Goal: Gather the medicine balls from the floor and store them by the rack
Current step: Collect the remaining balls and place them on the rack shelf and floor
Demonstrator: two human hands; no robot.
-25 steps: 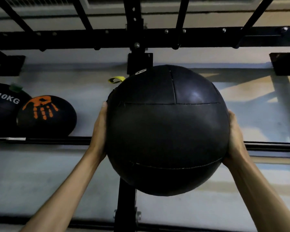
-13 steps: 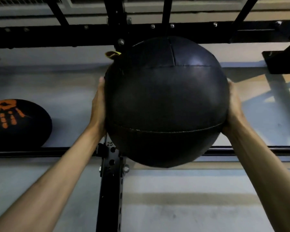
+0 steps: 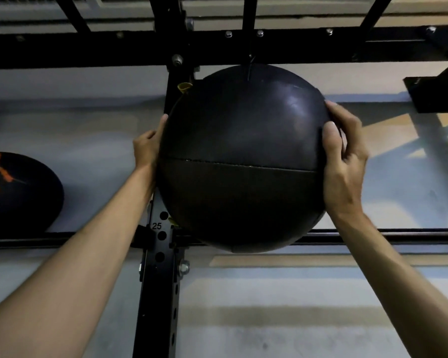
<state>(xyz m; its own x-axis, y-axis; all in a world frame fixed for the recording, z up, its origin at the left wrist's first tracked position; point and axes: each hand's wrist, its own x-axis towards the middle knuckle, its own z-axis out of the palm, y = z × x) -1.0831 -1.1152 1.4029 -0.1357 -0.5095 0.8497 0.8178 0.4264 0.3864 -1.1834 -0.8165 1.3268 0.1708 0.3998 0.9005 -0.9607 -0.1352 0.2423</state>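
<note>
A large black leather medicine ball (image 3: 241, 156) fills the middle of the view, raised against the black rack. Its underside sits at the level of the thin horizontal rail (image 3: 373, 235), and its top reaches the upper crossbeam (image 3: 88, 50). My left hand (image 3: 146, 146) cups its left side, with the fingers hidden behind the ball. My right hand (image 3: 344, 161) grips the right side, thumb on the front face and fingers wrapped over the edge. A second black ball with an orange handprint (image 3: 18, 195) rests on the rail at far left.
The rack's perforated upright (image 3: 161, 293), marked 25, runs down just left of the held ball. A yellow tag (image 3: 184, 87) pokes out beside the ball's upper left. A black wall bracket (image 3: 435, 94) is at upper right. A pale wall lies behind.
Both hands have lifted the ball up and forward toward the rail. My right hand has shifted round to the ball's front. The 10KG ball has left the view.
</note>
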